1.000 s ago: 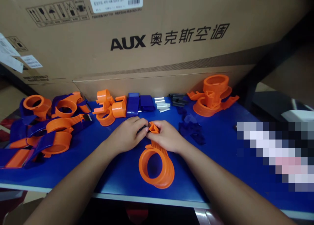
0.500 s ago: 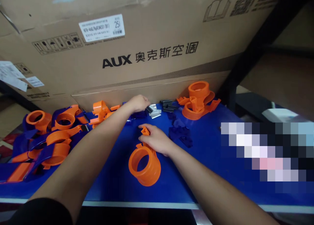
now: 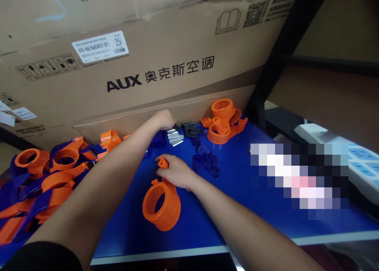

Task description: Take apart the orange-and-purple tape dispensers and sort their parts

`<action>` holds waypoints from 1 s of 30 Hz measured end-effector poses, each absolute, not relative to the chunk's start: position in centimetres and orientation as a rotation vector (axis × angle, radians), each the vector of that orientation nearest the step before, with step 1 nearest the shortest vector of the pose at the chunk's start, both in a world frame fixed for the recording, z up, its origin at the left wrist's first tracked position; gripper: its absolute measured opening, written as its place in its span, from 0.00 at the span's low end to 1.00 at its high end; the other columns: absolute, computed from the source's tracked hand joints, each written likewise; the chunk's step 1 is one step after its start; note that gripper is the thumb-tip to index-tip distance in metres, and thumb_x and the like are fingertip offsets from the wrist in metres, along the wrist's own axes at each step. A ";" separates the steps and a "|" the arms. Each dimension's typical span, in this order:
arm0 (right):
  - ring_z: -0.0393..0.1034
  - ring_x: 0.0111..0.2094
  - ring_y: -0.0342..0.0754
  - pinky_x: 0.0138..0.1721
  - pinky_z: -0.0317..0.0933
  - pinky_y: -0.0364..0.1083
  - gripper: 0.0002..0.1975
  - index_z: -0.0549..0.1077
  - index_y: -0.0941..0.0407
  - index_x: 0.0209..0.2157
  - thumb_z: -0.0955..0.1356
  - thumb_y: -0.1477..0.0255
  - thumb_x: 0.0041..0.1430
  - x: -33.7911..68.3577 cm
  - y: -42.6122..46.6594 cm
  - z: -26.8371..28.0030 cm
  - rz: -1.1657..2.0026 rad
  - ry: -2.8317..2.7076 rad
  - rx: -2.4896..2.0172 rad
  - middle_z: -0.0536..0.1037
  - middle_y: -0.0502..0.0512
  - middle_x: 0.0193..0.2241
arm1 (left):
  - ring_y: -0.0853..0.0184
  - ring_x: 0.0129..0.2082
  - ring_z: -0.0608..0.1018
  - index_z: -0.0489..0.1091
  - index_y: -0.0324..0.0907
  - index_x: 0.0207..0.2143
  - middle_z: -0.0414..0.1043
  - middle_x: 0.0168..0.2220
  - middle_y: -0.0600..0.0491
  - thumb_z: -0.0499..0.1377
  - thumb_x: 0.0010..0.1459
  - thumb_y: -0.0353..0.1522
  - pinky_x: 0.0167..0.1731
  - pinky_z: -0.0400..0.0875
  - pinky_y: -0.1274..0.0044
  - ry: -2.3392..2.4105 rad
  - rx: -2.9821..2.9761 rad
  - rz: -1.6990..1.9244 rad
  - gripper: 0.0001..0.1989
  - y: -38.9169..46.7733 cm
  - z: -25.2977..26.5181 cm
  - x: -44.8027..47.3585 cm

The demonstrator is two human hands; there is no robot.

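Note:
My right hand (image 3: 176,171) is wrapped round the handle of an orange plastic tape dispenser frame (image 3: 161,208), whose wide ring hangs toward me over the blue tabletop. Farther off, by the carton, my left hand (image 3: 165,120) has its fingers curled downward, mostly out of sight. A small black piece (image 3: 177,127) shows at those fingertips and seems pinched there. Just beneath lie several shiny silver metal strips (image 3: 175,137). Ribbed black pieces (image 3: 191,129) sit right of them. Dark blue plastic parts (image 3: 207,164) lie beyond my right hand.
A big cardboard carton (image 3: 166,101) walls off the back. Orange and blue tape dispensers (image 3: 59,188) are heaped at the left. More orange frames (image 3: 223,123) are stacked at the back right. A black post (image 3: 260,109) and a white power strip (image 3: 355,156) stand right; one patch is pixelated.
The view has swung, so everything sits farther left. My left hand has lifted the black piece slightly off the silver strips. My right hand keeps its hold on the orange frame.

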State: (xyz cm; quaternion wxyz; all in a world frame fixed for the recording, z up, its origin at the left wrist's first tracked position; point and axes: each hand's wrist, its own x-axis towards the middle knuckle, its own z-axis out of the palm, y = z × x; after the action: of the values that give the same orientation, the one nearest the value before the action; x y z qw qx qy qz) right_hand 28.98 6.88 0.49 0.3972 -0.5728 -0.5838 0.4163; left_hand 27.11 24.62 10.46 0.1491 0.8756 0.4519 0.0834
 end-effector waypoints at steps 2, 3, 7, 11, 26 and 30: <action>0.69 0.33 0.45 0.33 0.58 0.43 0.17 0.78 0.56 0.42 0.70 0.75 0.47 28.9 6.9 0.4 1.058 -1.482 -1.444 0.78 0.49 0.32 | 0.63 0.34 0.80 0.79 0.40 0.31 0.79 0.29 0.48 0.62 0.62 0.43 0.37 0.72 0.76 1.213 2.461 0.276 0.16 23.8 10.1 27.9; 0.69 0.32 0.45 0.32 0.58 0.42 0.17 0.77 0.56 0.42 0.70 0.75 0.47 28.9 6.9 0.4 1.057 -1.482 -1.442 0.77 0.49 0.32 | 0.65 0.31 0.79 0.79 0.40 0.32 0.79 0.28 0.49 0.61 0.63 0.44 0.36 0.71 0.76 1.165 2.431 0.297 0.16 23.5 9.9 28.4; 0.67 0.30 0.44 0.30 0.56 0.42 0.14 0.77 0.56 0.40 0.70 0.75 0.47 29.0 6.9 0.5 1.049 -1.480 -1.437 0.77 0.48 0.30 | 0.71 0.27 0.76 0.80 0.40 0.36 0.80 0.31 0.52 0.65 0.60 0.39 0.34 0.71 0.78 1.029 2.350 0.400 0.11 23.4 8.2 30.6; 0.68 0.31 0.45 0.31 0.57 0.41 0.12 0.77 0.56 0.37 0.70 0.76 0.47 29.2 6.9 0.8 1.047 -1.477 -1.419 0.79 0.48 0.30 | 0.71 0.28 0.76 0.81 0.40 0.36 0.81 0.32 0.52 0.69 0.55 0.33 0.36 0.72 0.76 0.996 2.320 0.480 0.07 24.6 6.3 32.0; 0.71 0.32 0.46 0.33 0.60 0.42 0.15 0.78 0.56 0.40 0.69 0.76 0.47 29.3 7.0 0.4 1.052 -1.408 -1.422 0.80 0.50 0.32 | 0.64 0.40 0.81 0.79 0.41 0.41 0.82 0.40 0.49 0.67 0.58 0.37 0.45 0.73 0.73 1.012 2.385 0.605 0.11 21.2 9.3 28.0; 0.74 0.36 0.49 0.36 0.63 0.44 0.13 0.77 0.57 0.41 0.68 0.73 0.52 29.2 7.2 0.2 1.036 -1.366 -1.389 0.82 0.53 0.35 | 0.59 0.50 0.80 0.75 0.44 0.53 0.79 0.51 0.47 0.62 0.62 0.44 0.52 0.73 0.69 1.022 2.397 0.648 0.20 13.3 11.7 20.1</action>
State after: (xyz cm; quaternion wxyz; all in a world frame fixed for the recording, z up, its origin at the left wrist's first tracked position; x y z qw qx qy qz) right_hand 29.25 7.23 0.21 0.4505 -0.5621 -0.5527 0.4191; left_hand 20.11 13.35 11.66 0.2262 0.8696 0.3706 0.2352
